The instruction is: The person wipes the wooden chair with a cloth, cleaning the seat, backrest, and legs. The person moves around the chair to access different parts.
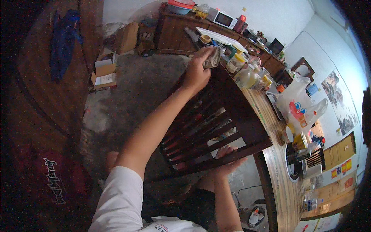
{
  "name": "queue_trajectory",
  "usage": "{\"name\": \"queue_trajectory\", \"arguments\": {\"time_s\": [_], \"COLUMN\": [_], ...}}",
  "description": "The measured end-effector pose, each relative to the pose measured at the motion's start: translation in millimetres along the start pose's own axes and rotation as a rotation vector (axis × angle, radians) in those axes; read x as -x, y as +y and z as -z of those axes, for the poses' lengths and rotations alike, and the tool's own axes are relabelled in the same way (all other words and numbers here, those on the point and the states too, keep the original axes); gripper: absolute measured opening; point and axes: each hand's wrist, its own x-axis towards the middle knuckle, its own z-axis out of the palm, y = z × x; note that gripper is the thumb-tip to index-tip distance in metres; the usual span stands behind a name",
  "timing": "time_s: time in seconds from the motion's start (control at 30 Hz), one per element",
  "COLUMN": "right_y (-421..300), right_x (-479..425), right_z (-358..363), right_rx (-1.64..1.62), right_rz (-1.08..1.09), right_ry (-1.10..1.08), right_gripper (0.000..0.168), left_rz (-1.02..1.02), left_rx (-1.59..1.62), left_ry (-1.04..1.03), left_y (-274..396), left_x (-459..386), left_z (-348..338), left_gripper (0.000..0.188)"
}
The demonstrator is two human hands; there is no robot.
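A dark wooden slatted chair back (246, 116) lies tilted across the middle, beside the wood-grain table (261, 110). My left hand (198, 71) is stretched to its far upper end, closed on a folded grey-brown cloth (213, 58) that appears to touch the wood. The near side post of the chair back is gripped by my right hand (229, 162), its fingers wrapped around the edge by the last slat. Through the slats, parts of the floor and pale things show. The chair's lower parts are dark and hard to make out.
Jars (246, 76), a plastic bag (295, 101) and cups crowd the table. Behind stands a wooden cabinet (176, 34) bearing a microwave (221, 18) and basins. An open cardboard box (105, 76) sits on the floor at left. A small basket (256, 217) and a cable are below the table.
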Motion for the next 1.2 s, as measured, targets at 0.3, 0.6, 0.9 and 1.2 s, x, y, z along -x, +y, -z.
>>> {"name": "queue_trajectory", "arguments": {"time_s": [0.3,0.6,0.9,1.2], "right_y": [-11,-10,-9,-1], "right_x": [-3,-15,-8,-21], "right_z": [-12,-2,-15,14], "right_rx": [0.15,0.112,-0.054,-0.03], "right_rz": [0.064,0.107,0.032,0.044], "right_ry": [-0.049,-0.138,0.009,-0.175], "right_gripper": [0.064,0.065,0.066,0.066], "left_rz": [0.131,0.315,0.22,0.034], "left_rx": [-0.057,0.004,-0.06,-0.07], "left_ry": [-0.051,-0.061,-0.08,-0.236], "left_y": [-10,-6,43,89], "left_x": [15,27,50,74], "left_z": [-2,-7,-1,5], "left_gripper": [0.051,0.046,0.054,0.066]}}
